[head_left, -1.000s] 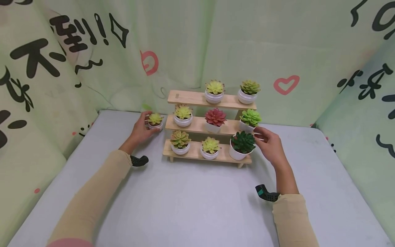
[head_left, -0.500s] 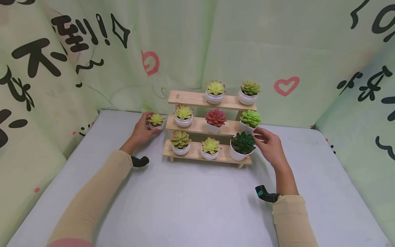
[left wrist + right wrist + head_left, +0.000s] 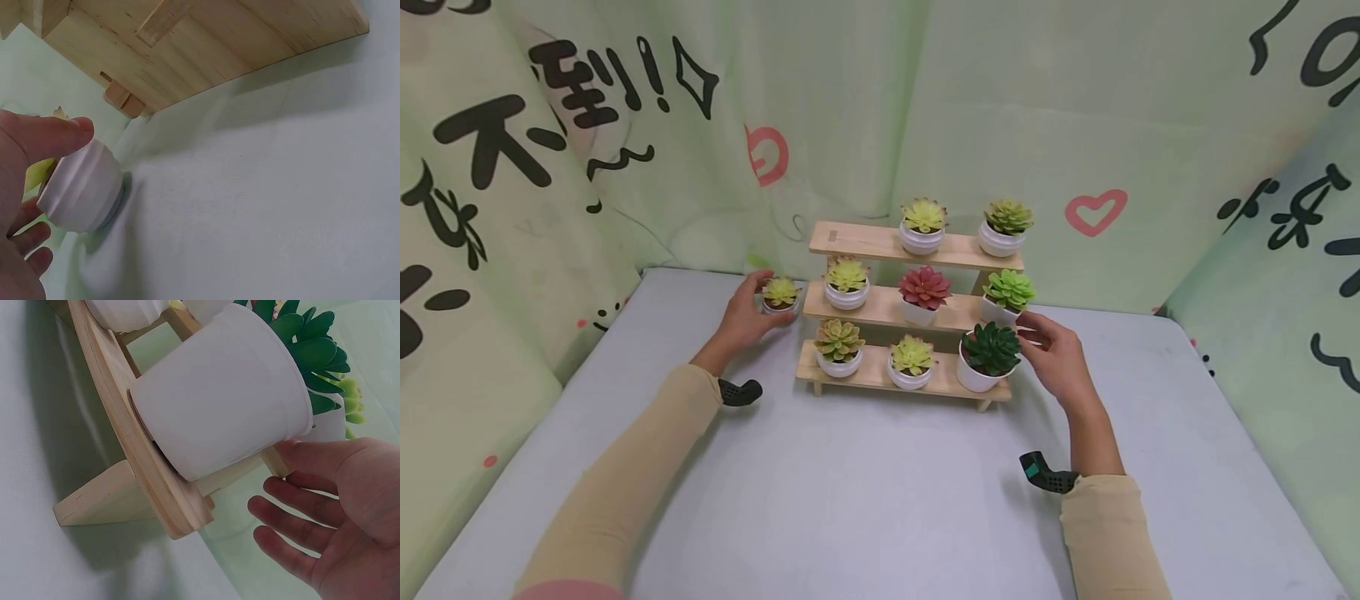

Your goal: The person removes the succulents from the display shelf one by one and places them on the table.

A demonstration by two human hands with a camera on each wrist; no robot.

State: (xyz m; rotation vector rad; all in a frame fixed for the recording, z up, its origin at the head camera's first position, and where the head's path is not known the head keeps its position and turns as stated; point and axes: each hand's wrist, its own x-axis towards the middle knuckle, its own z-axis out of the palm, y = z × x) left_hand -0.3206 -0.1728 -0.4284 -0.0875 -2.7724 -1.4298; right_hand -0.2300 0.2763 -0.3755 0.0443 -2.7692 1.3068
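Observation:
My left hand [image 3: 744, 315] holds a small potted succulent [image 3: 780, 293] beside the left end of a three-tier wooden plant stand [image 3: 883, 314]. The thumb lies along one side of its ribbed white pot [image 3: 85, 187] and the fingers are behind; the pot's base is at the table. On the other side, my right hand [image 3: 1055, 348] pinches the end of the stand's middle shelf between thumb and forefinger, the other fingers loosely bent. Close by stand a dark green succulent [image 3: 991, 347] on the bottom shelf and a bright green one [image 3: 1009, 288] on the middle shelf.
A red succulent [image 3: 924, 286] sits mid-shelf, with yellow-green ones around it. Two pots stand on the top shelf's middle and right; its left end is bare wood. A pale printed curtain [image 3: 1000, 125] hangs behind the white table [image 3: 880, 500].
Both hands hold nearly the same positions. The view has shifted very slightly; no pot has visibly changed place on the stand.

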